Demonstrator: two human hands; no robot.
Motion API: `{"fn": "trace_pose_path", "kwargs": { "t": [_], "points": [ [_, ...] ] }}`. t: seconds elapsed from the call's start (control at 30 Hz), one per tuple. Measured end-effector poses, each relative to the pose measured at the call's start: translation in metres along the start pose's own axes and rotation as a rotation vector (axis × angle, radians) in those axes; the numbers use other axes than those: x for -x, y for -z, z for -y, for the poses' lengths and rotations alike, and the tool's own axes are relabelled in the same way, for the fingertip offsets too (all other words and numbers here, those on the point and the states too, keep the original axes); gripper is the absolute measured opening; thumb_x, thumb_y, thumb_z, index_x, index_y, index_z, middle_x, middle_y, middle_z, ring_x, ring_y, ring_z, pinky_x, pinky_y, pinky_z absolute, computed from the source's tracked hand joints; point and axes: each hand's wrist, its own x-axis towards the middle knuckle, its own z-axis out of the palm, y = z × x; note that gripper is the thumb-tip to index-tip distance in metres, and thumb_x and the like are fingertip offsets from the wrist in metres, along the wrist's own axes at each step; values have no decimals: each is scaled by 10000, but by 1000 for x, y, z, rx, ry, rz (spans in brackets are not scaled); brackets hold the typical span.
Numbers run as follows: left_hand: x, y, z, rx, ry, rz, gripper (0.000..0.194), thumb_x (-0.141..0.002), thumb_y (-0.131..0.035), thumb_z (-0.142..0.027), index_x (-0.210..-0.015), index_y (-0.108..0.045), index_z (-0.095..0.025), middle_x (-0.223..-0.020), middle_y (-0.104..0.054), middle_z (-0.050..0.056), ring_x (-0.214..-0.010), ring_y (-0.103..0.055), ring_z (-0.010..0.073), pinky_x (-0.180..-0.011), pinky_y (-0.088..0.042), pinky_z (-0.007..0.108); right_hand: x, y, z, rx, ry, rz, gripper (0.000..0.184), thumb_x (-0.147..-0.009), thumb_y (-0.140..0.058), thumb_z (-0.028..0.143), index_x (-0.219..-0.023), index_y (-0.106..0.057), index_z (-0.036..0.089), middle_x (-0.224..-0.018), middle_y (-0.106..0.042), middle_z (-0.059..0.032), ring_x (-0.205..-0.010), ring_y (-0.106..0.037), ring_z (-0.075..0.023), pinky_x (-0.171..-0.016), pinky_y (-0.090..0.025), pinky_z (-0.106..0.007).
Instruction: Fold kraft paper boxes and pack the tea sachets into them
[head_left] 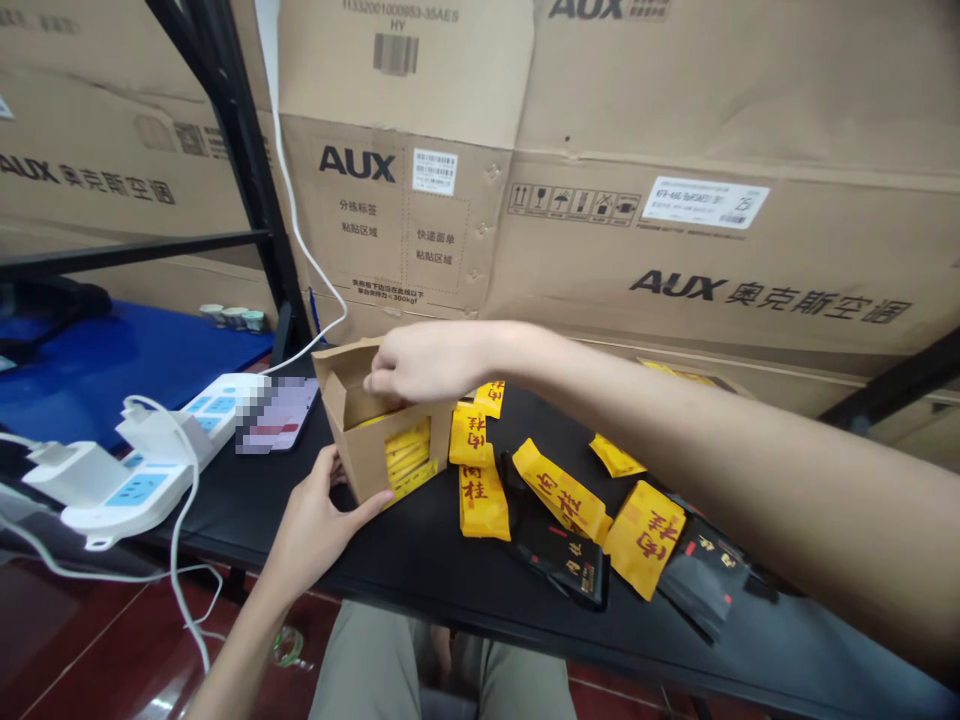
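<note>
A small brown cardboard box [360, 455] stands open at the top on the black table, tilted toward me. Yellow packets [409, 452] show through the window in its side. My left hand [330, 515] grips the box low down, thumb along the front bottom edge and fingers around the left side. Over the opening is my right hand [427, 362], its fingers curled down inside the rim; whatever they hold is hidden. Beside the box lie several yellow packets [486, 500] with red characters, and black packets [564, 560] [705, 575] among them.
A white power strip [154, 490] with plugs and cables lies at the left, next to a phone [281, 415]. Large AUX cartons [420, 225] stand behind the black table [300, 520]. A black metal rack post [240, 130] rises at the left, near a blue surface [150, 350].
</note>
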Motion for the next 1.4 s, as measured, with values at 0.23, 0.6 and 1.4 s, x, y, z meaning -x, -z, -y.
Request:
{"fn": "trace_pose_path", "kwargs": {
  "t": [0.23,0.6,1.4],
  "points": [
    [0,-1,3,-9,1,-11,611,-732,-769,-547,-1210,-539,-244,-1174,-782,98,-1061,-764,305,-936,-613,442,44,23,-73,-379,-147,-343,260,-1028,-551,312,-1073,-718,118,-1029,-772,-87,-844,-730,-133,-829,-586,-266],
    [-3,-1,3,-12,31,-10,643,-719,-772,-554,-1221,-532,-231,-1193,-774,118,-1067,-758,313,-949,-606,462,71,-106,-238,59,-815,-61,287,-1016,-562,294,-1176,-700,99,-1212,-707,-176,-1114,-685,-258,-961,-544,-388],
    [-2,-2,8,-7,77,-41,683,-705,-804,-553,-1259,-550,-244,-1259,-766,128,-1160,-736,332,-983,-610,464,99,-205,-198,100,-919,-330,414,-1057,-412,387,-1315,-600,124,-1301,-621,-188,-1195,-637,-314,-969,-479,-395]
  ]
}}
